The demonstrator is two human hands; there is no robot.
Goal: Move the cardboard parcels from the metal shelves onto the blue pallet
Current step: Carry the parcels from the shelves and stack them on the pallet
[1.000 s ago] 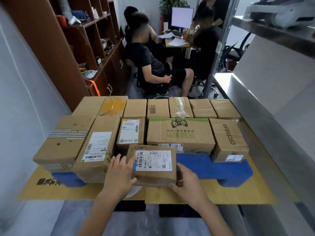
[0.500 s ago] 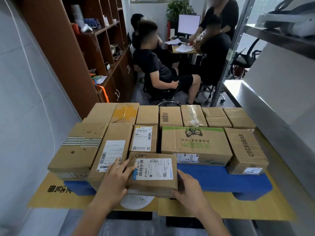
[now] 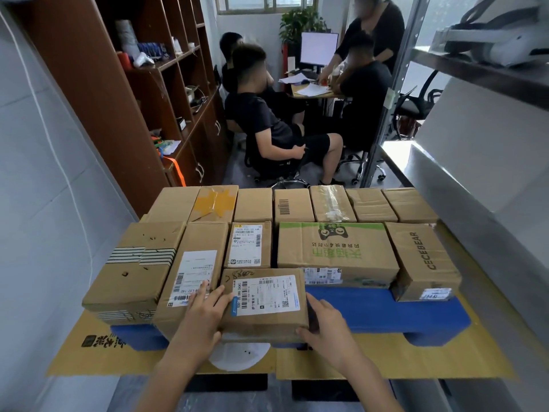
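A small cardboard parcel (image 3: 264, 304) with a white shipping label sits at the front edge of the blue pallet (image 3: 371, 310). My left hand (image 3: 205, 313) grips its left side and my right hand (image 3: 323, 325) grips its right front corner. Behind it the pallet holds several more parcels in two rows, among them a green-printed box (image 3: 335, 251) and a CECEBEAR box (image 3: 421, 260). The metal shelves (image 3: 475, 69) run along the right.
Flattened yellow cardboard (image 3: 401, 358) lies under the pallet. A brown wooden bookcase (image 3: 133, 93) stands at the left. Several people sit or stand around a desk with a monitor (image 3: 319, 49) beyond the pallet. A grey wall (image 3: 44, 173) is close on the left.
The small labelled parcel has been pushed forward onto the pallet's front edge, both hands staying on it. The view has tilted up a little.
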